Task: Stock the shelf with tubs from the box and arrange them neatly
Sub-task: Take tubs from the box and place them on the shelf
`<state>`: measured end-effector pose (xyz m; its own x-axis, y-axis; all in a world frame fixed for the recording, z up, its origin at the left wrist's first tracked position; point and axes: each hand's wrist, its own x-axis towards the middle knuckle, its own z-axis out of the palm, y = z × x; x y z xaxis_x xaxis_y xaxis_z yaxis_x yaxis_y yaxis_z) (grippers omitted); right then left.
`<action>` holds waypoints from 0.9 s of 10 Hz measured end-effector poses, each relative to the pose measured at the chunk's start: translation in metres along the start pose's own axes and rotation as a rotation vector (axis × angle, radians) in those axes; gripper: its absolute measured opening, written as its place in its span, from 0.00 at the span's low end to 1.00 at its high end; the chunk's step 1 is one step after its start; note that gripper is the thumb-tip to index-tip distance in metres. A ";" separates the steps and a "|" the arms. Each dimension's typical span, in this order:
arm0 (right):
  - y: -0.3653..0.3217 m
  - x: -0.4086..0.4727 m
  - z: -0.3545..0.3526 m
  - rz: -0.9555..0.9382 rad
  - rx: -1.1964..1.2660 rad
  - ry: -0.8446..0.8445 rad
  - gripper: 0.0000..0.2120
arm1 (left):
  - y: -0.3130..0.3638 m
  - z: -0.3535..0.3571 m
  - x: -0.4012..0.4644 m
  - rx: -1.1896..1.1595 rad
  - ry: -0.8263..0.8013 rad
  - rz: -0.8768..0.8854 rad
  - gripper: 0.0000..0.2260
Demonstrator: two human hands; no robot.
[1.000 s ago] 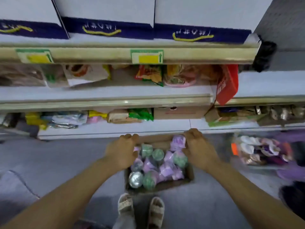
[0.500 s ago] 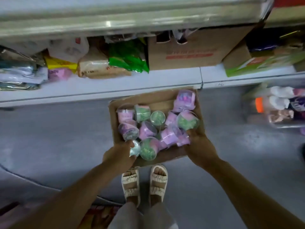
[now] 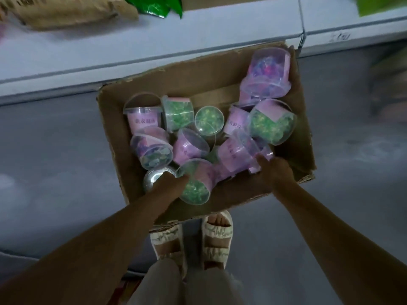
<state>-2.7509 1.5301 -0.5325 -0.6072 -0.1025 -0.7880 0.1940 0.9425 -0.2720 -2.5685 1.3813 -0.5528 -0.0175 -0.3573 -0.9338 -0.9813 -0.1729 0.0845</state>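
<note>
An open cardboard box [image 3: 220, 69] sits on the grey floor against the bottom shelf [image 3: 154, 47]. Several clear plastic tubs lie jumbled in it, some with pink labels, some full of green pieces. My left hand [image 3: 169, 186] reaches in at the near left, its thumb over a tipped green-filled tub [image 3: 197, 190] next to a silver-lidded tub [image 3: 154, 179]. At the near right my right hand [image 3: 275, 170] has its fingers on the rim of a pink-labelled tub [image 3: 236, 155] lying on its side. A purple-filled tub [image 3: 267, 71] is at the box's far right corner.
On the white bottom shelf there is a brown paper packet [image 3: 66, 9] at the left and a green bag [image 3: 158, 7] beside it. My sandalled feet [image 3: 191, 236] stand just behind the box. Grey floor [image 3: 55, 150] lies on both sides.
The view has dropped closer to the box. Both hands left the box's near edge and moved inside it onto the tubs.
</note>
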 end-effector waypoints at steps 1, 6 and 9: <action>0.004 0.026 0.015 0.126 0.302 0.006 0.18 | 0.004 0.015 0.027 -0.166 0.009 -0.022 0.30; -0.001 0.046 0.030 0.344 1.171 -0.167 0.24 | 0.009 0.024 0.043 -0.255 -0.090 0.091 0.45; -0.025 0.027 0.035 0.032 0.734 0.153 0.16 | -0.001 -0.011 0.018 -0.332 0.113 0.544 0.38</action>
<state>-2.7453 1.4925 -0.5664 -0.6828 0.0171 -0.7304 0.6447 0.4846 -0.5913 -2.5660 1.3651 -0.5658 -0.4574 -0.5652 -0.6866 -0.7260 -0.2084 0.6553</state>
